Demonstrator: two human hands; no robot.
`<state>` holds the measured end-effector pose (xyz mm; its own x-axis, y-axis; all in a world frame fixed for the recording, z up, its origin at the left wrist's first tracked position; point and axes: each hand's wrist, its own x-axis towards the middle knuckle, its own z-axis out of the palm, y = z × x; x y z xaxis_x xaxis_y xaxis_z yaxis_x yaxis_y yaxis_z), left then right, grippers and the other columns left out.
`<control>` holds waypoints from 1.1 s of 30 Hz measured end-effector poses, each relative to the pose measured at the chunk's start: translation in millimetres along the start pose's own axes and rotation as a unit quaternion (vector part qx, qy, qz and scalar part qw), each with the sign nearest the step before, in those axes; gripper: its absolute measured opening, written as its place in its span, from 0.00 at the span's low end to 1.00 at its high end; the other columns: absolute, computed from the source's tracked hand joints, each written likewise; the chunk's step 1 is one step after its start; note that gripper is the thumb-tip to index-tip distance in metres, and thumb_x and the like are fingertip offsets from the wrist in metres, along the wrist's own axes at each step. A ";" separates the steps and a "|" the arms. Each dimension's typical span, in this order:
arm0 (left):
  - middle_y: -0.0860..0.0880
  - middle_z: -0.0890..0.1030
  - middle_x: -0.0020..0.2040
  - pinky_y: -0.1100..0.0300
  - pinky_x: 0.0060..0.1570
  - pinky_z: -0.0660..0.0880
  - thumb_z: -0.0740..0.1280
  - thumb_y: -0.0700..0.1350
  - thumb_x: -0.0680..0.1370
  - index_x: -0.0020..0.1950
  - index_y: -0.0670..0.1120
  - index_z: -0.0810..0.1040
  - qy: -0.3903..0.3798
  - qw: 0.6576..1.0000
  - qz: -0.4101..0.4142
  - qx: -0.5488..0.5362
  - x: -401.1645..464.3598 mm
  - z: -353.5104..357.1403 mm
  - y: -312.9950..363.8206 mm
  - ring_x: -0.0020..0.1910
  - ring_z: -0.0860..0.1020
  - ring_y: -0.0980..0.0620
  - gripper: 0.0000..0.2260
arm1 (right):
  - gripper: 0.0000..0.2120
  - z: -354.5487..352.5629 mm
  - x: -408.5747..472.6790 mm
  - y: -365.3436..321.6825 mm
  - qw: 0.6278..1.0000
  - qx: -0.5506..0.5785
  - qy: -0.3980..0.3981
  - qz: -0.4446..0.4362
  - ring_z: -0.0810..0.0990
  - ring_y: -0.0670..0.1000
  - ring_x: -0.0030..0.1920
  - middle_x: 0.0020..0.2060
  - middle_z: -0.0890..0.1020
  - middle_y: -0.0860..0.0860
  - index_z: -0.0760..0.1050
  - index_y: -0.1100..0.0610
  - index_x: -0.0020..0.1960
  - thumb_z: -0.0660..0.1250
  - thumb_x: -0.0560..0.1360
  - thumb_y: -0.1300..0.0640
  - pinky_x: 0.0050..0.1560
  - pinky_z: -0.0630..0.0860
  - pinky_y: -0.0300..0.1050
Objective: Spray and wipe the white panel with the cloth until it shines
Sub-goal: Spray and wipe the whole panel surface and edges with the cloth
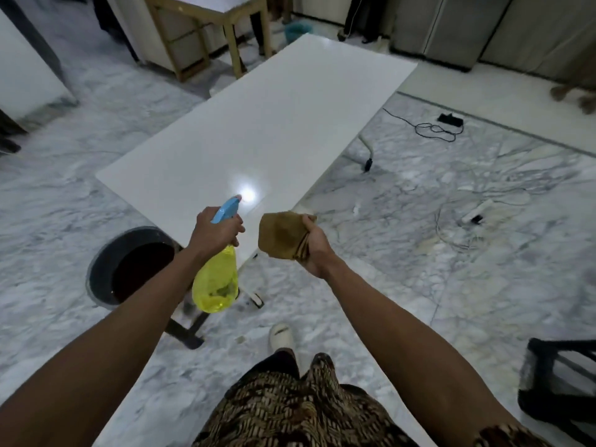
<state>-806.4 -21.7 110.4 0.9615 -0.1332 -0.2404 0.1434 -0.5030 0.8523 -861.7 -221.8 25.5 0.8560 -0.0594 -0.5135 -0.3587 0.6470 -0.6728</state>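
A long white panel lies flat as a tabletop on metal legs and stretches away from me toward the upper right. A bright light glare sits near its closest corner. My left hand grips a spray bottle with a yellow body and a blue head, whose nozzle points at the panel's near end. My right hand holds a folded brown cloth just off the panel's near right edge, above the floor.
A dark round bucket of dark liquid stands on the marble floor left of the panel. Cables and a power strip lie on the floor to the right. A wooden table stands behind. A black frame sits at lower right.
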 end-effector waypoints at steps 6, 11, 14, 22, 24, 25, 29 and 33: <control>0.40 0.86 0.44 0.54 0.39 0.81 0.65 0.42 0.73 0.63 0.52 0.81 -0.075 0.996 0.053 -0.018 44.4 65.2 51.7 0.33 0.81 0.47 0.20 | 0.26 -44.6 21.1 -76.5 0.996 0.045 0.047 -0.054 0.79 0.59 0.62 0.62 0.81 0.57 0.74 0.58 0.69 0.51 0.83 0.41 0.60 0.77 0.62; 0.39 0.86 0.44 0.54 0.38 0.80 0.66 0.40 0.75 0.59 0.44 0.84 -0.118 0.992 0.042 -0.003 110.4 122.0 83.0 0.31 0.80 0.48 0.14 | 0.25 -74.9 62.5 -132.4 0.992 0.080 0.071 -0.072 0.80 0.57 0.57 0.60 0.81 0.57 0.75 0.57 0.65 0.49 0.84 0.43 0.54 0.79 0.58; 0.40 0.87 0.42 0.53 0.37 0.80 0.65 0.38 0.76 0.57 0.43 0.85 -0.149 0.987 0.057 0.005 162.7 157.1 104.1 0.31 0.81 0.46 0.13 | 0.24 -91.1 99.6 -172.4 0.986 0.096 0.106 -0.080 0.81 0.55 0.54 0.55 0.83 0.55 0.77 0.56 0.60 0.49 0.84 0.43 0.48 0.80 0.53; 0.40 0.87 0.40 0.48 0.38 0.82 0.66 0.50 0.72 0.53 0.38 0.86 -0.239 0.965 0.096 0.053 284.6 231.2 187.7 0.31 0.81 0.45 0.19 | 0.27 -128.1 180.1 -275.3 0.967 0.148 0.183 -0.098 0.81 0.55 0.54 0.57 0.82 0.55 0.74 0.59 0.67 0.50 0.83 0.41 0.42 0.81 0.49; 0.40 0.87 0.40 0.49 0.37 0.82 0.66 0.52 0.71 0.52 0.38 0.86 -0.256 0.960 0.101 0.058 304.5 247.5 203.6 0.30 0.81 0.45 0.21 | 0.26 -141.5 190.2 -293.6 0.961 0.155 0.207 -0.098 0.81 0.54 0.53 0.55 0.82 0.55 0.74 0.59 0.67 0.51 0.83 0.41 0.39 0.81 0.46; 0.40 0.87 0.40 0.50 0.37 0.81 0.66 0.52 0.70 0.51 0.38 0.86 -0.260 0.959 0.101 0.058 312.0 254.1 208.5 0.29 0.81 0.46 0.21 | 0.26 -147.6 194.7 -300.4 0.959 0.163 0.206 -0.105 0.82 0.54 0.52 0.54 0.83 0.55 0.74 0.59 0.66 0.51 0.83 0.41 0.36 0.81 0.45; 0.42 0.86 0.39 0.56 0.34 0.79 0.67 0.44 0.74 0.49 0.41 0.85 -0.284 0.951 0.108 0.062 364.1 301.3 247.2 0.29 0.80 0.48 0.10 | 0.25 -182.4 228.2 -358.2 0.953 0.180 0.211 -0.125 0.82 0.53 0.53 0.53 0.83 0.54 0.75 0.58 0.64 0.51 0.83 0.41 0.42 0.81 0.47; 0.43 0.85 0.38 0.57 0.32 0.78 0.65 0.36 0.80 0.52 0.46 0.85 -0.288 0.947 0.127 0.064 412.2 353.3 285.4 0.28 0.79 0.50 0.10 | 0.26 -220.2 267.6 -417.5 0.955 0.169 0.206 -0.133 0.82 0.54 0.54 0.55 0.83 0.55 0.75 0.58 0.65 0.51 0.83 0.41 0.44 0.81 0.47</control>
<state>-452.0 -521.8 90.5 0.6686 -0.6888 -0.2802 -0.1398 -0.4865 0.8624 -564.8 -675.2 51.8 0.6562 -0.5041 -0.5616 0.0507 0.7719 -0.6337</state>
